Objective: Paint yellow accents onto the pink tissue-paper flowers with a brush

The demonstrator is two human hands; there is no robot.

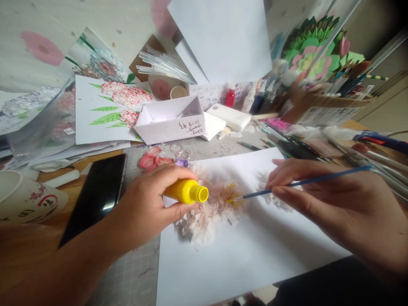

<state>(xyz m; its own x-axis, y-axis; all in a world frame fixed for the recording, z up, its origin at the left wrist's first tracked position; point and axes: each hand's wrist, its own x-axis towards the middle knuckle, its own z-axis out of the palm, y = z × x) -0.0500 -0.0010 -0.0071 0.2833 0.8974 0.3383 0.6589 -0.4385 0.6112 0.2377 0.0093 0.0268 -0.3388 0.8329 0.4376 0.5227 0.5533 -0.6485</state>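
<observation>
My left hand is wrapped round a yellow paint bottle, tilted on its side with its uncapped mouth facing right. Between the thumb and fingers of my right hand is a slim blue paintbrush. Its tip touches a pale pink paper-petal flower, where yellow streaks show. The flower lies on a white sheet of paper. A second petal cluster on the sheet is partly covered by my right hand.
A black phone and a paper cup are at the left. Behind the sheet stand a white box, a white power bank and a red bottle. Brushes and pens crowd the right. A red palette sits beyond my left hand.
</observation>
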